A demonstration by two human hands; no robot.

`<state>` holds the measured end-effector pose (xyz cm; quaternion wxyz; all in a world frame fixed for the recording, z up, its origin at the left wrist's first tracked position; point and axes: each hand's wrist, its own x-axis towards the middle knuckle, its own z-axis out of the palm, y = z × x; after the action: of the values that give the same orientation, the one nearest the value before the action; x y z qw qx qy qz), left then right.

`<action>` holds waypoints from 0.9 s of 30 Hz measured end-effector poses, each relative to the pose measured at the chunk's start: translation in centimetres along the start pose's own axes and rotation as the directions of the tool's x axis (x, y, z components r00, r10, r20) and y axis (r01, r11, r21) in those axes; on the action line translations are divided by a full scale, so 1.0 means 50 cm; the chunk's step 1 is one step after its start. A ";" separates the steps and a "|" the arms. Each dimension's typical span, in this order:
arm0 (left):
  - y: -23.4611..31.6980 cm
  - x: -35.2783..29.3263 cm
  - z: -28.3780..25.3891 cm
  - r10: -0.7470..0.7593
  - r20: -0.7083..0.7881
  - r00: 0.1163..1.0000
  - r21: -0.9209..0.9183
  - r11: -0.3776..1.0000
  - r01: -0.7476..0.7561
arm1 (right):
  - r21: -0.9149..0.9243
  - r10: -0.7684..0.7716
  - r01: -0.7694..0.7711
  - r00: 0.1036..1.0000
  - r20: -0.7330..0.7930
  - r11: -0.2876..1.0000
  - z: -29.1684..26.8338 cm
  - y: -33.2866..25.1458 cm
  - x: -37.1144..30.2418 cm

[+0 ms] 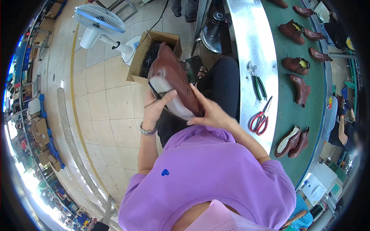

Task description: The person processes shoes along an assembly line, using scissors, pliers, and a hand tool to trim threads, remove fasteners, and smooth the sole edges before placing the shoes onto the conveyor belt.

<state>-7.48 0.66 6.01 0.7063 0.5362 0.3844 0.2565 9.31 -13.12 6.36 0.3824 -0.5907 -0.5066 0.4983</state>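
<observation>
A brown leather ankle boot (175, 73) is tilted above my lap, its pale sole (175, 104) turned toward the left. My left hand (157, 107) grips the sole side, with the thumb lying across it. Something thin and dark also shows by those fingers; I cannot make out what it is. On the other side, my right hand (212, 111) is closed around the leather upper near the lower end. Part of the boot is blurred.
An open cardboard box (175, 41) with black plastic inside stands beyond the boot, beside a white fan (100, 19). On the metal ledge (250, 34) at right lie green-handled pliers (257, 81) and red-handled scissors (260, 120). Several brown shoes rest on the green belt (283, 111). People are across it.
</observation>
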 end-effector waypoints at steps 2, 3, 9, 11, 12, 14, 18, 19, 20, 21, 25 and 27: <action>0.025 0.028 0.010 0.067 -0.043 0.997 0.070 0.996 -0.064 | -0.043 0.057 -0.060 0.996 -0.066 0.997 0.033 -0.002 0.001; 0.039 0.047 0.012 0.012 0.016 1.000 0.113 0.994 -0.014 | 0.041 0.089 -0.086 0.992 -0.094 0.995 0.036 -0.007 0.002; 0.036 0.144 0.028 -0.110 0.184 0.977 0.570 0.821 -0.015 | 0.386 0.169 -0.096 0.973 -0.158 0.917 0.018 0.017 0.010; 0.037 0.165 0.042 -0.181 0.152 0.972 0.578 0.814 0.061 | 0.403 0.194 -0.120 0.970 -0.149 0.907 0.001 0.039 0.027; 0.041 0.170 0.044 -0.262 0.113 0.958 0.590 0.794 0.148 | 0.431 0.223 -0.146 0.966 -0.133 0.890 -0.006 0.039 0.036; -0.001 0.176 0.029 -0.269 0.161 0.950 0.544 0.827 0.142 | 0.347 0.188 -0.139 0.976 -0.111 0.928 -0.026 0.025 0.032; 0.003 0.149 0.059 -0.174 0.034 0.984 0.664 0.740 0.108 | 0.134 0.186 -0.146 0.912 -0.365 0.980 -0.106 0.116 0.012; -0.004 0.144 0.062 0.047 0.039 0.998 0.621 0.781 -0.061 | -0.153 -0.024 -0.088 0.793 -0.609 0.984 -0.131 0.107 0.008; -0.012 0.143 0.062 0.266 0.032 0.963 0.577 0.782 -0.236 | -0.227 0.071 -0.326 0.696 -0.714 0.918 -0.162 0.088 -0.010; -0.018 0.154 0.065 0.269 0.041 0.962 0.567 0.786 -0.244 | -0.549 -0.179 -0.469 0.625 -0.760 0.692 -0.197 0.154 -0.036; -0.048 0.209 0.053 0.297 0.017 0.955 0.246 0.924 -0.292 | -0.546 -0.122 -0.707 0.557 -0.821 0.449 -0.240 0.281 -0.113; -0.036 0.218 0.060 0.211 0.011 0.977 0.174 0.962 -0.210 | -0.490 -0.033 -0.719 0.547 -0.836 0.492 -0.235 0.287 -0.121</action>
<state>1.11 6.89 1.78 0.6239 0.6329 0.3489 0.2975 23.98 -21.20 -3.67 0.1221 -0.9418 -0.3131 -0.0116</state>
